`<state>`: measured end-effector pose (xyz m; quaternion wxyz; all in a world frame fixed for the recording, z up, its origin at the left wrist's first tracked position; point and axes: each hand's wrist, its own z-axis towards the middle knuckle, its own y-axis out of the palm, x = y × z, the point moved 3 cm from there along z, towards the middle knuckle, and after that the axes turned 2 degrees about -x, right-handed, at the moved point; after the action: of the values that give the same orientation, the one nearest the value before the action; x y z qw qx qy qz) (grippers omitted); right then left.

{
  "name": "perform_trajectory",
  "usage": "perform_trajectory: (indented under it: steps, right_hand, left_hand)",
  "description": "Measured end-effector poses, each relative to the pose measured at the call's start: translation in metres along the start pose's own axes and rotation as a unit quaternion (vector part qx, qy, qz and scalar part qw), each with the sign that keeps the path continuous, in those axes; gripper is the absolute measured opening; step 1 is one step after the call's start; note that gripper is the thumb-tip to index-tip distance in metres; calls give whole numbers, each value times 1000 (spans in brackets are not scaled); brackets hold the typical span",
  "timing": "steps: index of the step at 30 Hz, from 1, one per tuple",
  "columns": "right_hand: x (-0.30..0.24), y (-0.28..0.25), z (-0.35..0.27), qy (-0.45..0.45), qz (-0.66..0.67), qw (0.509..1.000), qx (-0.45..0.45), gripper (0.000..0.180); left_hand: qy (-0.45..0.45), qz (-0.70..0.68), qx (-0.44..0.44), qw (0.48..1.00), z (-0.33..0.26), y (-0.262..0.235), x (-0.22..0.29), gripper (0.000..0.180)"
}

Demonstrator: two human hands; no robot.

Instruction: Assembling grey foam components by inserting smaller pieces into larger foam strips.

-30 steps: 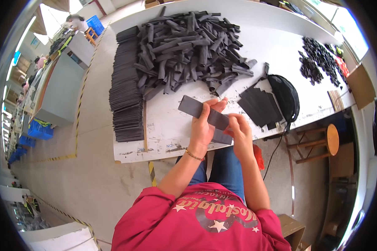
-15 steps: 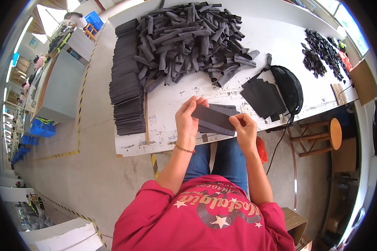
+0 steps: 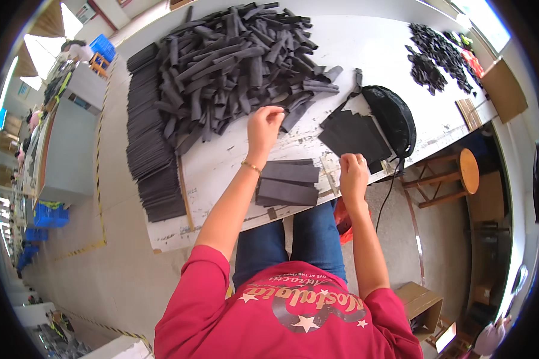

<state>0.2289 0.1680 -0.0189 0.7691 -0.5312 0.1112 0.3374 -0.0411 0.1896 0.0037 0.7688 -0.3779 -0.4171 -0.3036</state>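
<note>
The white tabletop (image 3: 365, 48) ran across the upper half of the frame, scuffed and marked along its near edge. A grey concrete floor lay to the left, with a grey bench (image 3: 66, 149) and blue crates (image 3: 49, 214) at the far left. A wooden stool (image 3: 458, 173) stood at right of centre.

A loose heap of dark strips (image 3: 239, 60) covered the upper centre. A neat stack (image 3: 153, 149) lined the tabletop's left edge. Small black pieces (image 3: 437, 54) lay at upper right.

The left hand (image 3: 265, 124) reached to the heap's near edge, fingers curled and pinched; whether it gripped a strip could not be told. The right hand (image 3: 353, 173) rested loosely closed at the tabletop's near edge, beside flat dark sheets (image 3: 288, 182) lying between the hands, holding nothing visible.
</note>
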Motion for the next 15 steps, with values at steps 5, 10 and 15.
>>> perform_trajectory:
  steps: [5,10,15]
  right_hand:
    - [17,30,19,-179,-207,953,-133,46]
    - [24,0,-34,-192,-145,947,-211,51]
    - [40,-23,-55,-221,-131,932,-255,55]
  left_hand:
    - [108,262,-26,959,17,64,-34,17]
    - [33,206,-38,977,13,57,-67,11]
    - [-195,-56,-96,975,-4,46,-47,21]
